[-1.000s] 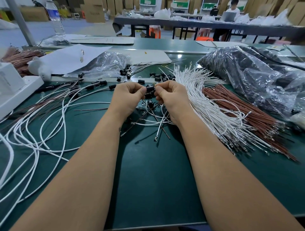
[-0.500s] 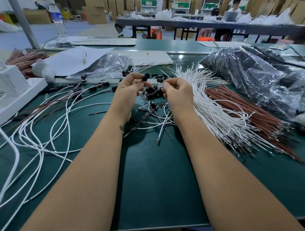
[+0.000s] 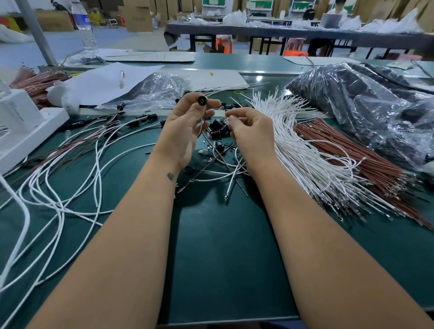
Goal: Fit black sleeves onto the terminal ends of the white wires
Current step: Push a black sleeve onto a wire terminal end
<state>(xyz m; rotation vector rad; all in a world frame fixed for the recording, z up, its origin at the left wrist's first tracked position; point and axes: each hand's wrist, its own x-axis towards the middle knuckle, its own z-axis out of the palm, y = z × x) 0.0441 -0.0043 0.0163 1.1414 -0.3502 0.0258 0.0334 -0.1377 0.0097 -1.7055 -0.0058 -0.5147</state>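
Fingertips of the left hand (image 3: 185, 122) pinch one black sleeve (image 3: 201, 101) raised above the green bench; right hand (image 3: 249, 131) fingers curl, contents unclear. Several sleeved wires (image 3: 131, 117) lie left; most white wires (image 3: 300, 145) await sleeves

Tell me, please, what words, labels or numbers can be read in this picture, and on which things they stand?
None can be read as text.
Water bottle: its blue label carries print, too blurred to read.
White box at the left: faint grey lettering on its side, too small to read.
Green boards at the far back: no legible writing.
Black sleeve held in the left hand: only small holes show, no marking.
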